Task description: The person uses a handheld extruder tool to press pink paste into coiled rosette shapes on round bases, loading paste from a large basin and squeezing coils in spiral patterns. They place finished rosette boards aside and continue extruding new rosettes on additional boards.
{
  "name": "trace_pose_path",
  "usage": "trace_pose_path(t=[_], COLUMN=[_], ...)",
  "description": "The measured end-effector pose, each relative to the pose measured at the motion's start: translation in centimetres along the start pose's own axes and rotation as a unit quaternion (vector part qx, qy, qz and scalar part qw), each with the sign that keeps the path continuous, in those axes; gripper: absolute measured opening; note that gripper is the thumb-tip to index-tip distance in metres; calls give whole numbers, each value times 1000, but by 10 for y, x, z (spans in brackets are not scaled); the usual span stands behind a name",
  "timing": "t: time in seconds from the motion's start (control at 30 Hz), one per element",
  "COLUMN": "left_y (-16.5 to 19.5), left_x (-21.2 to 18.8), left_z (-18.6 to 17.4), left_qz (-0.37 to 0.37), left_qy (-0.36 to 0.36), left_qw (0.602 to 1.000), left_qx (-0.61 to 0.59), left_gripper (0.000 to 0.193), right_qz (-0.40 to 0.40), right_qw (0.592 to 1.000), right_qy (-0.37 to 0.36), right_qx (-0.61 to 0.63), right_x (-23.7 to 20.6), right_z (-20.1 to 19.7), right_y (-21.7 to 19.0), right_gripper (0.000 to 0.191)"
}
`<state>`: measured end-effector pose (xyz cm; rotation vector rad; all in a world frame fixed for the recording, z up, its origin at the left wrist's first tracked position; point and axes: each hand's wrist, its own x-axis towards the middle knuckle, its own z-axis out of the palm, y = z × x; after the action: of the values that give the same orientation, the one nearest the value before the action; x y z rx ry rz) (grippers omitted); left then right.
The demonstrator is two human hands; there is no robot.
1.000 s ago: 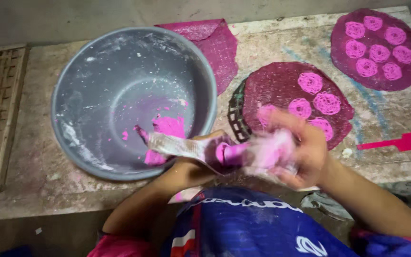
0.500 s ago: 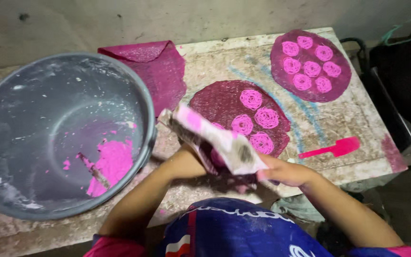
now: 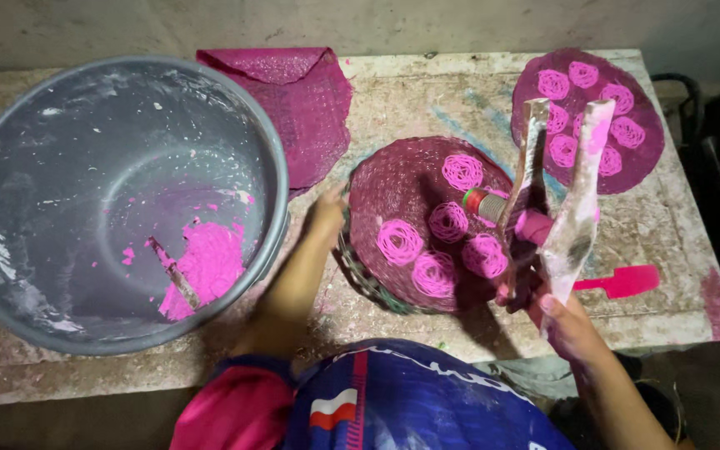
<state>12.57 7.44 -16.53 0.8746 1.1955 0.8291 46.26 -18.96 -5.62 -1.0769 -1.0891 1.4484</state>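
While pink coils fill a woven mat, a person works over a worn tabletop point(image 3: 427, 87), seen from a head camera.

Tabletop: rough, stained, flecked with pink.
Basin: large grey basin point(image 3: 10, 275) at left, a lump of pink dough point(image 3: 206, 267) and a stick in its bottom.
Mats: centre mat point(image 3: 393, 179) bears five pink spirals; far mat point(image 3: 647, 154) at upper right is filled; a folded mat point(image 3: 310, 100) lies beside the basin.
Press: two-handled dough press point(image 3: 556, 196), smeared pink, held upright over the centre mat's right edge, handles spread apart.
Right hand: right hand point(image 3: 568, 321) clamped around the lower end of one press handle.
Left hand: left hand point(image 3: 327, 212) touching the centre mat's left rim, fingers closing on it; grip unclear.
Spatula: pink spatula point(image 3: 622, 282) on the tabletop, just right of the press.
Step, as judged: between coils, mat being turned or steadied; the next move calls for bringing the nozzle over a bare patch.
Since half a second ago: both hands then held the press low and slanted; now it stands raised, and the left hand has gone to the mat.
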Motion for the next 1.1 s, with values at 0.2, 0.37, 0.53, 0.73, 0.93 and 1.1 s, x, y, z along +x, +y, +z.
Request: trace_pose_path(t=[0.2, 0.37, 0.53, 0.73, 0.93, 1.1], left_y=[-32, 18, 82, 85, 83, 70], left_x=[-114, -110, -72, -24, 30, 28], left_z=[-10, 8, 38, 91, 80, 75], left_qz=[270, 312, 69, 86, 86, 108], left_qy=[55, 12, -459, -424, -410, -395], left_qw=[947, 948, 742, 704, 680, 684], left_qx=[163, -60, -483, -562, -601, -604], left_gripper=[49, 71, 81, 42, 37, 41], right_qz=[89, 123, 424, 359, 316, 318], right_qw=[994, 977, 897, 916, 862, 846], right_qy=[30, -172, -106, -120, -29, -22], right_qx=[-54, -40, 66, -130, -395, -427], right_x=[10, 30, 47, 87, 132, 138], right_z=[-6, 1, 34, 12, 26, 46], right_y=[23, 20, -2, -67, -62, -67], right_gripper=[84, 95, 84, 84, 84, 77])
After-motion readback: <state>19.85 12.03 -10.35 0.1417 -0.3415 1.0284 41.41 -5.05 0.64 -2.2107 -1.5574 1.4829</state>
